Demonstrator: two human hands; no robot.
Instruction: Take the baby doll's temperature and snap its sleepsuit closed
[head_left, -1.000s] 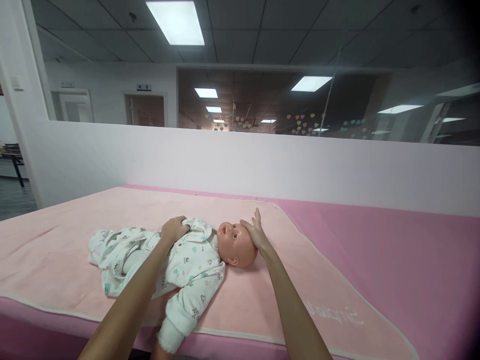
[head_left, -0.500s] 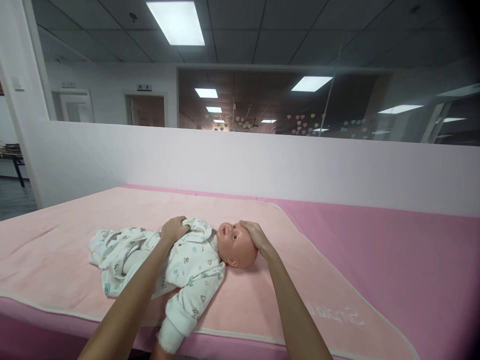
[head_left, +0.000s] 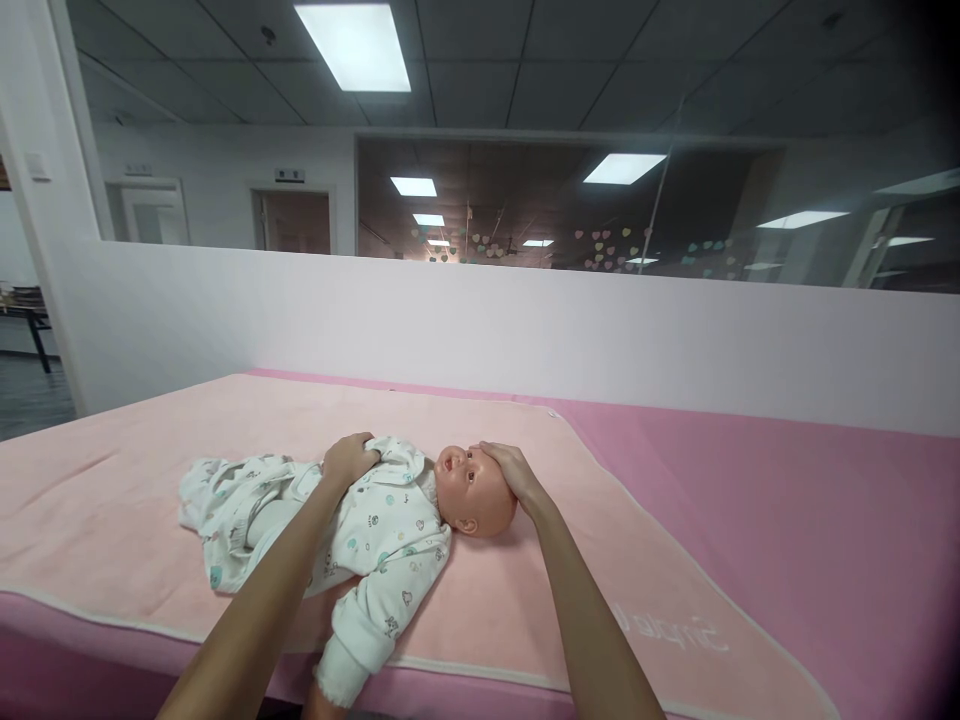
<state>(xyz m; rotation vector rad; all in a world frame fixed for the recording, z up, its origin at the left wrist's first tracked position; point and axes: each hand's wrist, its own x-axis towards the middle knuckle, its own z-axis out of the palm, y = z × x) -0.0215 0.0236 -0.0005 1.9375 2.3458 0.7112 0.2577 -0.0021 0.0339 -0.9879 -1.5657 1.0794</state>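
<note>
A baby doll [head_left: 472,490] lies on its back on a light pink blanket [head_left: 525,590], head to the right. It wears a white printed romper [head_left: 375,530]. My left hand [head_left: 349,460] rests on the doll's chest with its fingers curled into the romper's cloth. My right hand [head_left: 510,470] is cupped over the top of the doll's head, fingers wrapped on the forehead. One sleeve of the romper hangs over the near edge of the blanket.
The blanket covers a darker pink mattress [head_left: 825,520] that stretches to the right. A low white partition wall [head_left: 525,330] runs behind the bed, with glass above it. A doorway opens at the far left.
My right hand's fingers, raised and spread a second ago, have come down and closed over the doll's head. The left hand and the doll have stayed in place.
</note>
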